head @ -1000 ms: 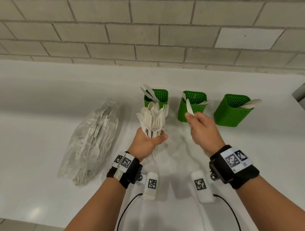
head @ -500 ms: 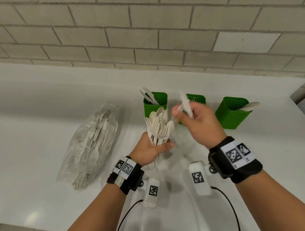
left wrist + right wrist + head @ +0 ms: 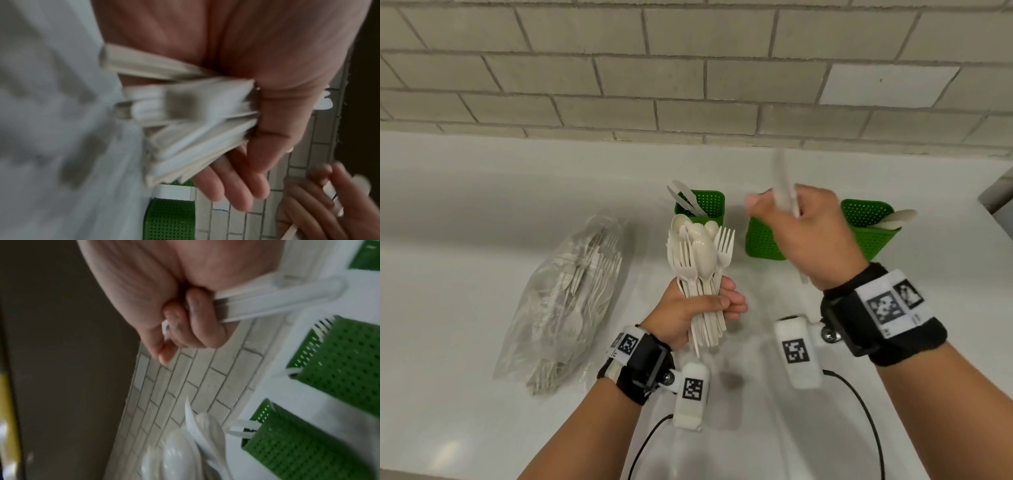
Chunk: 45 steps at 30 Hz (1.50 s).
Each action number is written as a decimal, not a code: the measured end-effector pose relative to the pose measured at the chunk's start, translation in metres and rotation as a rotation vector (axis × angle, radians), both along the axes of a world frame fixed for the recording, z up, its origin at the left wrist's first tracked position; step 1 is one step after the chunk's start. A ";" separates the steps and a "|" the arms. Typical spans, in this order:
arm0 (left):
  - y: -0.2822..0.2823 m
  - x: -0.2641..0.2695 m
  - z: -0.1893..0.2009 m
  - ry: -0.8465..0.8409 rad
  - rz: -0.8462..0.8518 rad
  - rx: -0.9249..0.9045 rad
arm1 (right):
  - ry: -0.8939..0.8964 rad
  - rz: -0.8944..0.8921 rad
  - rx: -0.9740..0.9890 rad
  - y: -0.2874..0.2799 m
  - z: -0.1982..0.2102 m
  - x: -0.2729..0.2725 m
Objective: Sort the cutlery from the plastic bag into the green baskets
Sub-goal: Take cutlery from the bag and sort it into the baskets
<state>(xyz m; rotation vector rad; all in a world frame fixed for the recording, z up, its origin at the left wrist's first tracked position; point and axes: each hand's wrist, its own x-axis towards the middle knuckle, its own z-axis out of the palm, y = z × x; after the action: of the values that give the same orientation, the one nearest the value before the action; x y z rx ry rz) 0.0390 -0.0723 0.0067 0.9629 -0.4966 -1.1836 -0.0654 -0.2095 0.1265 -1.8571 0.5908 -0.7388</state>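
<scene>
My left hand (image 3: 719, 305) grips an upright bundle of white plastic forks and spoons (image 3: 698, 260) in front of the left green basket (image 3: 710, 205). Their handles fan out below my fist (image 3: 195, 126). My right hand (image 3: 780, 205) is raised over the middle green basket (image 3: 760, 240) and grips a blurred white utensil (image 3: 784, 185) that points up; its handle (image 3: 267, 300) sticks out of my curled fingers. The right green basket (image 3: 873, 236) holds spoons. The clear plastic bag (image 3: 571, 301) with more cutlery lies at the left.
The white counter (image 3: 482, 212) runs back to a grey tiled wall (image 3: 688, 68). White utensils lean out of the left basket. Black cables (image 3: 859, 411) trail from the wrist cameras near the front edge.
My right hand swung from beside the bundle's top to the right and up, over the middle basket, still holding a white utensil. The left hand kept the bundle almost in place.
</scene>
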 end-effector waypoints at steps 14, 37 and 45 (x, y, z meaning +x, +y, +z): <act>0.004 -0.001 0.003 -0.187 0.017 0.038 | 0.376 0.291 -0.399 0.009 0.006 0.026; 0.000 -0.001 0.006 -0.307 0.037 0.106 | -0.029 0.101 0.026 0.005 0.018 0.014; 0.002 0.002 0.005 -0.318 0.061 0.112 | 0.168 0.123 -0.465 0.007 0.001 0.015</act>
<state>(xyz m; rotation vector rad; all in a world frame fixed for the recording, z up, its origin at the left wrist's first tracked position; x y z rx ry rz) 0.0408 -0.0706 0.0119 1.2637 -0.6536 -1.0154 -0.0504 -0.2023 0.1274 -2.3799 0.4274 -0.6815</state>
